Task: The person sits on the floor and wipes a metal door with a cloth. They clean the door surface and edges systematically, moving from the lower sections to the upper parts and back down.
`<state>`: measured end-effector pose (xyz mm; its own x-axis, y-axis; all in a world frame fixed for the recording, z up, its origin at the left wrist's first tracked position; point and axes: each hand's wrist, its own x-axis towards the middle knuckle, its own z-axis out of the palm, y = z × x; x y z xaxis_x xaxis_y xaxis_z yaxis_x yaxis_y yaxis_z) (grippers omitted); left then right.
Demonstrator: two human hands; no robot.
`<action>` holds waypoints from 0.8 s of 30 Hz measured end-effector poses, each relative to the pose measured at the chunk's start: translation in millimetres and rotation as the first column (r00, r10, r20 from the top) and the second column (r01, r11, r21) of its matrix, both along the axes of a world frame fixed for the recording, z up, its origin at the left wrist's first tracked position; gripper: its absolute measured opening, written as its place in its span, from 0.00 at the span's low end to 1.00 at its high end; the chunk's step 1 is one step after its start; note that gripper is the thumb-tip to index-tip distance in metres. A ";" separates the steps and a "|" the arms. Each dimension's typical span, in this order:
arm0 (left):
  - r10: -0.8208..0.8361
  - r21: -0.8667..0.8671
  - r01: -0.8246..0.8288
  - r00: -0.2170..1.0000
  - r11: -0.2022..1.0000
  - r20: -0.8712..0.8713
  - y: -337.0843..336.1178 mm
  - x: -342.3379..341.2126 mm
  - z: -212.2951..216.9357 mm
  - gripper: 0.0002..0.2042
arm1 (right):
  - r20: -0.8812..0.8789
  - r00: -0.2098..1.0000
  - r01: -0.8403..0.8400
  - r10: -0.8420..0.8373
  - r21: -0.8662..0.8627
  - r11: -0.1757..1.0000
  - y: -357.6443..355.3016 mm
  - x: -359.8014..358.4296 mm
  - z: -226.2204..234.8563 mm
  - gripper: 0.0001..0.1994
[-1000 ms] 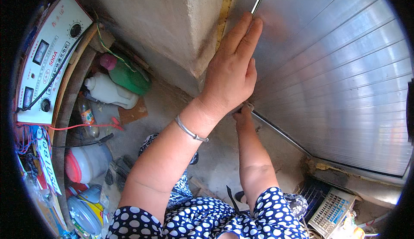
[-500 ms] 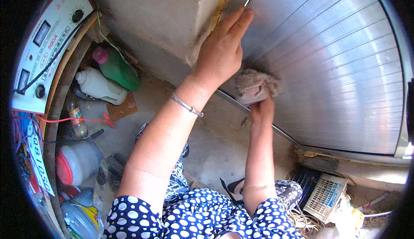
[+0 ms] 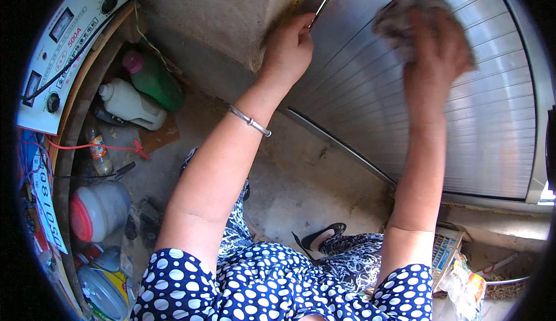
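A wide, ribbed, silvery door (image 3: 486, 124) fills the right side. My right hand (image 3: 434, 54) is up against its upper part, its fingers closed over a crumpled greyish-brown cloth (image 3: 397, 23); both are somewhat blurred. The hand hides part of the cloth, which lies against the ribbed face. My left hand (image 3: 289, 49), with a silver bangle (image 3: 250, 121) on its wrist, is at the upper left edge of the door beside a plastered wall corner. Its fingers are curled round that edge, and the fingertips are partly hidden.
On the left stands a white charger box (image 3: 75, 49) with dials on a curved wooden shelf. Below it are a green jug (image 3: 156, 83), a white jug (image 3: 133, 105), a small bottle (image 3: 99, 153) and a red-lidded tub (image 3: 101, 208). A plastic basket (image 3: 446, 251) sits at lower right.
My right hand has carried the cloth from the door's bottom edge up and to the right across its face. My left hand has slid slightly down along the edge, its fingers more curled.
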<state>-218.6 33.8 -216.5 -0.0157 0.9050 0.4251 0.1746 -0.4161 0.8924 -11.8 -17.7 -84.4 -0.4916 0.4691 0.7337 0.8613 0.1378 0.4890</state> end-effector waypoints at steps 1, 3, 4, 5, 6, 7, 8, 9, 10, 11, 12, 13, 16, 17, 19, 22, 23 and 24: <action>0.018 0.029 -0.017 1.000 0.999 -0.022 -1.6 -2.5 -0.7 0.18 | 0.007 1.000 -0.023 0.023 -0.063 0.998 0.8 -5.6 -23.4 0.26; 0.027 0.092 -0.022 0.998 0.996 -0.054 -9.1 5.3 2.7 0.18 | 0.029 0.996 -0.073 0.079 -0.188 0.979 1.9 4.1 -72.5 0.21; 0.030 0.101 -0.019 0.994 0.995 -0.101 -15.6 9.3 6.2 0.18 | 0.033 0.992 -0.112 0.124 -0.254 0.961 1.9 11.6 -95.7 0.19; 0.047 0.112 -0.029 0.987 0.993 -0.155 -25.1 7.9 11.0 0.18 | 0.021 0.991 -0.121 0.132 -0.280 0.952 1.5 10.6 -115.4 0.18; 0.067 0.122 -0.042 0.976 0.992 -0.208 -31.5 6.0 12.8 0.18 | 0.010 0.990 -0.133 0.143 -0.307 0.942 1.0 6.3 -134.1 0.17; 0.054 0.117 -0.030 0.976 0.993 -0.209 -34.4 5.3 12.4 0.18 | -0.001 0.988 -0.144 0.153 -0.333 0.932 0.1 3.7 -149.5 0.16; 0.047 0.112 -0.024 0.976 0.993 -0.212 -36.7 4.2 11.7 0.17 | -0.004 0.987 -0.150 0.158 -0.340 0.928 0.6 1.8 -162.3 0.16; 0.036 0.108 -0.013 0.977 0.994 -0.212 -37.3 3.8 11.4 0.17 | -0.005 0.987 -0.151 0.159 -0.347 0.926 0.8 0.8 -172.4 0.15; 0.029 0.079 -0.012 0.976 0.997 -0.217 -37.5 3.9 11.1 0.18 | -0.005 0.987 -0.149 0.158 -0.353 0.924 0.8 1.4 -181.5 0.15; 0.025 0.052 -0.014 0.975 0.999 -0.222 -37.2 3.8 11.6 0.18 | -0.003 0.985 -0.162 0.173 -0.370 0.915 1.5 2.4 -189.2 0.14; 0.021 0.025 -0.015 0.973 1.000 -0.228 -37.0 4.0 11.3 0.19 | -0.001 0.982 -0.174 0.189 -0.386 0.906 1.9 3.5 -196.5 0.14; 0.006 -0.019 -0.010 0.977 1.000 -0.213 -36.9 4.3 9.6 0.19 | 0.001 0.979 -0.186 0.204 -0.403 0.896 2.2 4.6 -205.1 0.14; -0.038 -0.154 0.018 0.991 0.988 -0.128 -34.1 4.2 4.6 0.20 | 0.128 0.940 -0.194 0.316 -0.562 0.804 6.8 12.2 -241.6 0.15; -0.045 -0.203 0.029 0.996 0.979 -0.078 -33.9 2.3 3.7 0.21 | 0.020 0.950 -0.223 0.313 -0.659 0.718 7.8 13.5 -265.6 0.14; -0.065 -0.268 0.066 0.998 0.961 0.013 -31.9 5.9 2.8 0.21 | -0.173 0.954 -0.279 0.243 -0.806 0.522 7.5 25.8 -331.5 0.13; -0.085 -0.297 0.111 0.991 0.948 0.100 -33.0 12.5 7.3 0.21 | -0.238 0.971 -0.226 0.018 -0.892 0.390 5.8 48.0 -429.3 0.15; -0.077 -0.301 0.109 0.990 0.947 0.115 -34.5 11.8 6.8 0.21 | -0.225 0.974 -0.201 -0.036 -0.922 0.332 4.6 42.1 -434.7 0.15; -0.050 -0.315 0.087 0.991 0.945 0.123 -36.8 4.1 2.3 0.21 | -0.173 0.983 -0.154 -0.055 -0.955 0.253 -0.6 21.0 -413.0 0.15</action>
